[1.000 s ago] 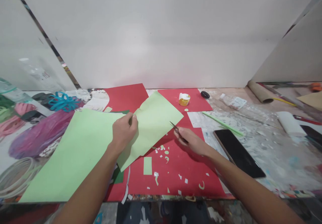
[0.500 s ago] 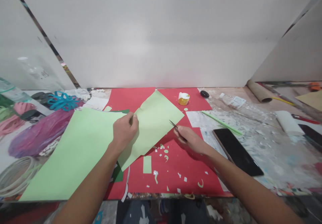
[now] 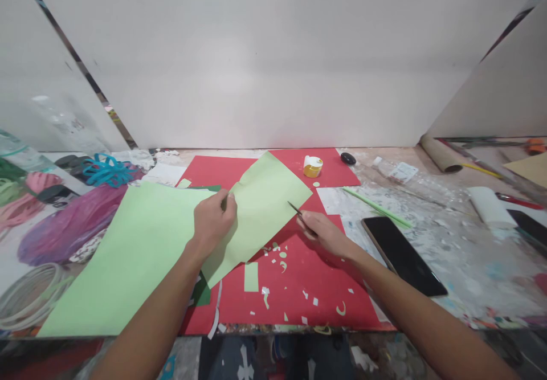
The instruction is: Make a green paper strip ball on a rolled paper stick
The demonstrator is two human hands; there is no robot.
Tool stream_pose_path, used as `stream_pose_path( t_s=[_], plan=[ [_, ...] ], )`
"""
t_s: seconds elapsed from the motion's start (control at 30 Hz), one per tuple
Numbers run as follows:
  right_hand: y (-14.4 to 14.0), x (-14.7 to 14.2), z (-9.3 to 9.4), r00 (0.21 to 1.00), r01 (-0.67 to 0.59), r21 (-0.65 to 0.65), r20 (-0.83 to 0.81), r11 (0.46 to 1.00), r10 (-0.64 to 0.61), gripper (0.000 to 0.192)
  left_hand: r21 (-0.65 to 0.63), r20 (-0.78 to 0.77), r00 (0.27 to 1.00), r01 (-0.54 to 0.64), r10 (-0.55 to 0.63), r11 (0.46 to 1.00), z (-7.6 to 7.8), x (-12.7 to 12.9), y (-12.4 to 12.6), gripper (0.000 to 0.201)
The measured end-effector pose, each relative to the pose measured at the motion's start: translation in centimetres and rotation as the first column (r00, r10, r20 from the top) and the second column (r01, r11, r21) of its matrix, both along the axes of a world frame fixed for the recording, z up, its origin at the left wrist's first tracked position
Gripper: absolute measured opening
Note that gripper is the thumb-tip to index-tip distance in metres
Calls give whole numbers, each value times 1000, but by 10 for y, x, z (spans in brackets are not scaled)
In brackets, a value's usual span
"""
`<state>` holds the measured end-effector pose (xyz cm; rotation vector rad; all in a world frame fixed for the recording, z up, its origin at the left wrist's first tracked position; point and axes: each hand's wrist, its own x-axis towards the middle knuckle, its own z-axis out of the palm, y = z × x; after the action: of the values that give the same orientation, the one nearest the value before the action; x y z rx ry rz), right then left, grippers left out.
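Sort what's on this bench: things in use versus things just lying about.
In use:
left hand
light green paper sheet
right hand
small dark scissors

Lying about:
black phone
yellow glue pot
cardboard tube
blue ribbon loops

Two green sheets (image 3: 256,209), one phone (image 3: 401,254)

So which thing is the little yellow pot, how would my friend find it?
Start at the big red paper on the table and look along its far edge, near the white wall. The little yellow pot sits there, left of a black oval thing. It is the only round yellow tub with a white top.
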<state>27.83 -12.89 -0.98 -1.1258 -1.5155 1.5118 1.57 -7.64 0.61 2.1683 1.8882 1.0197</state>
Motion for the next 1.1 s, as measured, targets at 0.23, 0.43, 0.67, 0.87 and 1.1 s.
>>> stream_pose_path(
  t_s=[0.23, 0.43, 0.67, 0.87, 1.1],
  plan=[
    [1, 1, -5, 1000, 14, -62, -24, 998, -16, 49, -11, -9, 1000, -1, 0, 1000, -1, 0, 0, 32],
    [2, 4, 1, 1000, -7, -12, 14, 1000, 7, 49, -22, -39, 999, -19, 18, 1000, 0, -1, 1, 31],
    [8, 38, 29, 946, -217, 55, 257, 975, 197, 45, -130, -113, 992, -79, 64, 988, -12, -14, 16, 19],
    [-7, -1, 22, 998, 56, 186, 31, 981, -63, 32, -291, 211, 896, 439, -390, 850, 1, 18, -16, 54],
    [-26, -38, 7, 951, -211, 332, 288, 919, 115, 55, -352, 553, 712, 670, -431, 654, 7, 50, -53, 49]
  ],
)
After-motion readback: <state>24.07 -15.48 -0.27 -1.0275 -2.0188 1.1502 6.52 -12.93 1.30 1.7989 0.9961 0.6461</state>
